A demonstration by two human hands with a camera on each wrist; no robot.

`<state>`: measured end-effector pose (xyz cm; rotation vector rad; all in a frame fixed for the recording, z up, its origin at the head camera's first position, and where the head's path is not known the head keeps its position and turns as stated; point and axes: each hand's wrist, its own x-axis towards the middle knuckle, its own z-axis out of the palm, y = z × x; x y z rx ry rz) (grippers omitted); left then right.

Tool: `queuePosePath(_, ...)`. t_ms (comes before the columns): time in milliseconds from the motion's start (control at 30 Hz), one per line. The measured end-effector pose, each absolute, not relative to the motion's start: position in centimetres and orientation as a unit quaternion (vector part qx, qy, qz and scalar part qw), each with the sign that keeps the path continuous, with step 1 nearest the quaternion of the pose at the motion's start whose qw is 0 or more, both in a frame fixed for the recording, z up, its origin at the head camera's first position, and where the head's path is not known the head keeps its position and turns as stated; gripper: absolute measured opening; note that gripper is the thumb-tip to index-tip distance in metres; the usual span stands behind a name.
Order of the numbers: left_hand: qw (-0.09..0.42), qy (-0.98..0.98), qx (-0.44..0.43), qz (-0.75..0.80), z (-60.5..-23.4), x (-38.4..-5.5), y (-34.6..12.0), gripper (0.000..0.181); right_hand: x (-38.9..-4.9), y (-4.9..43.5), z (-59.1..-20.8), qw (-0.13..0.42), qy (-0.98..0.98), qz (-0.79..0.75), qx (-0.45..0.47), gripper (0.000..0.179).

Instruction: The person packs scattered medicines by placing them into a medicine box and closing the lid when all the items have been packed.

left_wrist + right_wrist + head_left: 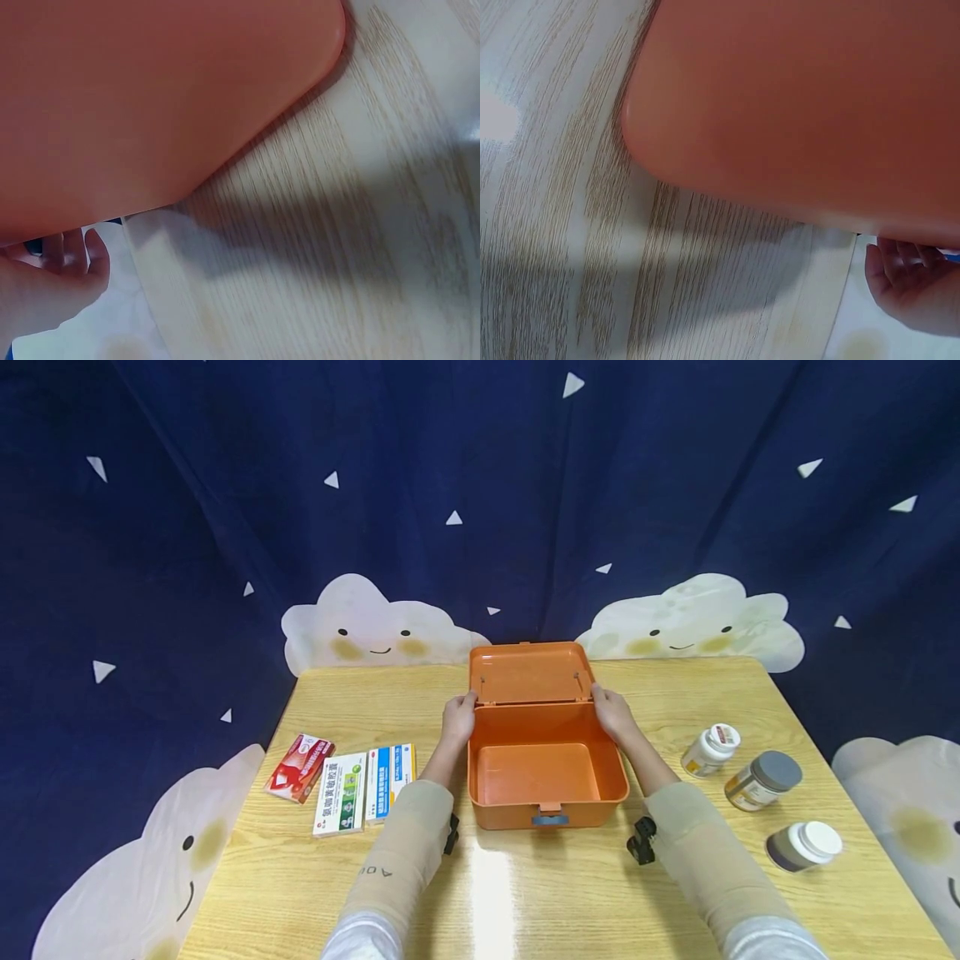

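Observation:
An orange plastic storage box [551, 814] sits mid-table with its lid [528, 672] swung back and its inside bare. A blue-grey latch [550, 819] shows on its front. My left hand [458, 720] grips the box's back left corner by the hinge, thumb on top. At the opposite back corner, my right hand [613, 713] holds on the same way. In the left wrist view, the fingers of the left hand [56, 281] curl behind the box wall. The right wrist view has the right hand [911, 285] curled at the box's back edge, its fingertips partly hidden.
Left of the box lie a red medicine carton [300, 767], a white-and-green carton [341, 795] and blue-and-white cartons [388, 781]. On the right stand a white-capped bottle [711, 750], a grey-capped bottle [763, 780] and a dark-bodied bottle [804, 846]. A dark blue curtain [517, 485] hangs behind the table.

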<state>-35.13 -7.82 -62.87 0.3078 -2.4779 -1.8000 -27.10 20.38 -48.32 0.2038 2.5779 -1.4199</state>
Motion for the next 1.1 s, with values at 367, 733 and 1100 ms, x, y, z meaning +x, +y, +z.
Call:
queuePosePath(367, 0.007, -0.802, 0.108, -0.587, -60.3, -33.5, -7.4, 0.056, -27.0, 20.2, -48.1, 0.099, 0.878, -0.463, 0.073, 0.06)
queuePosePath(733, -0.001, -0.794, 0.087, -0.601, -64.5, -36.4, -7.8, 0.062, -27.3, 20.5, -48.2, 0.12, 0.876, -0.465, 0.051, 0.06)
queuePosePath(1100, -0.001, -0.785, 0.063, -0.616, -63.2, -35.5, -7.9, 0.058, -27.3, 20.6, -48.4, 0.125, 0.866, -0.481, 0.046, 0.058)
